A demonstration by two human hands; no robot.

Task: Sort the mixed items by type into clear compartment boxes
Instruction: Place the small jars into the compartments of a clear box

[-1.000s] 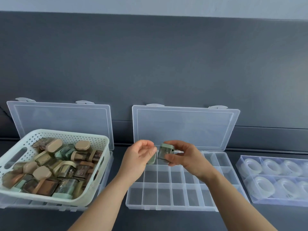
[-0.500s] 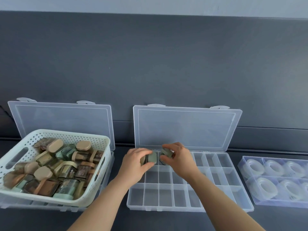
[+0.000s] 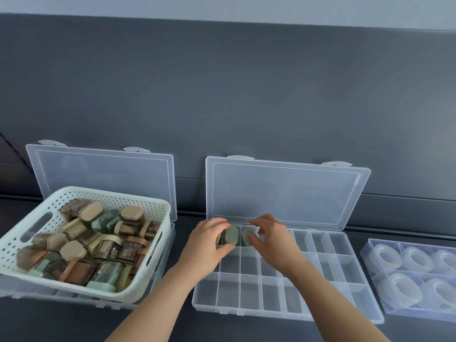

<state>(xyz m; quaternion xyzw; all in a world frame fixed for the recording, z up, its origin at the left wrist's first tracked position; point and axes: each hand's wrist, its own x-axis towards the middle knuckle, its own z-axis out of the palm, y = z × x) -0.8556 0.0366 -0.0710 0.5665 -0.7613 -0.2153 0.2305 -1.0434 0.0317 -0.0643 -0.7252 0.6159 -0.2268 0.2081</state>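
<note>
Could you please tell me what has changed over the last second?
The left hand and right hand lowered their green-capped jars, the left jar and the right jar, from above the middle box into neighbouring far-row compartments, still holding them. The basket and the tape tray stayed put.

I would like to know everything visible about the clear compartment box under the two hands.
The clear compartment box is translucent plastic, divided into three rows of rectangular cells, most showing nothing inside. Its hinged lid stands open, nearly upright, with two latch tabs on top. It lies flat on the dark surface. The left hand and right hand each hold a green-lidded jar in adjoining back-row cells.
</note>
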